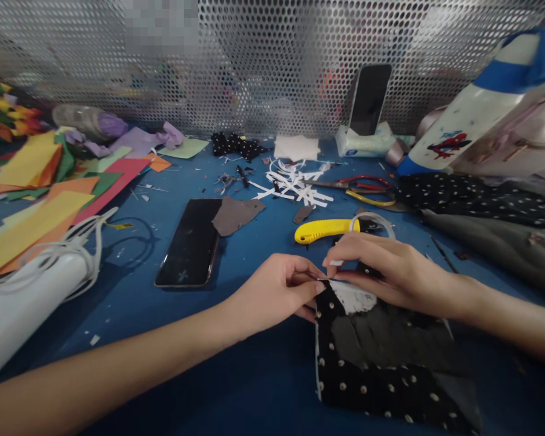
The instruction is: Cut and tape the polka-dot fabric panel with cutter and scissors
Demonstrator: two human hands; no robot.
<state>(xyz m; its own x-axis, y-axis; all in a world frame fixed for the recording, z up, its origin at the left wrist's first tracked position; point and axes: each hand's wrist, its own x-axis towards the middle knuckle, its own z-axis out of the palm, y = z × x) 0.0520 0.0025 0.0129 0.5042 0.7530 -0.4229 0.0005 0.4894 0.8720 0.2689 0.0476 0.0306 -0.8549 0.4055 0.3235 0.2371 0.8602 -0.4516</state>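
Observation:
A flat black panel covered in white-dotted fabric point(343, 386) lies on the table before me, with dark grey patches across its middle. Near its top edge shows a torn-looking white area point(356, 298). My left hand point(277, 290) pinches the panel's upper left corner between thumb and fingers. Over the top edge, my right hand point(381, 266) is closed, thumb near the fingertips, with a small white strip point(336, 263) at them. Just beyond the right hand lies a yellow-handled cutter point(327, 230), beside a pale ring point(384, 217) partly hidden by that hand.
A phone point(191, 242) and grey scrap point(238, 216) lie left of centre. Behind are white paper strips point(300, 184) and scissors point(367, 188). A glue gun point(36, 309) with its cord and coloured papers point(40, 224) fill the left; a bottle point(467, 115) and dark fabric point(481, 197) the right.

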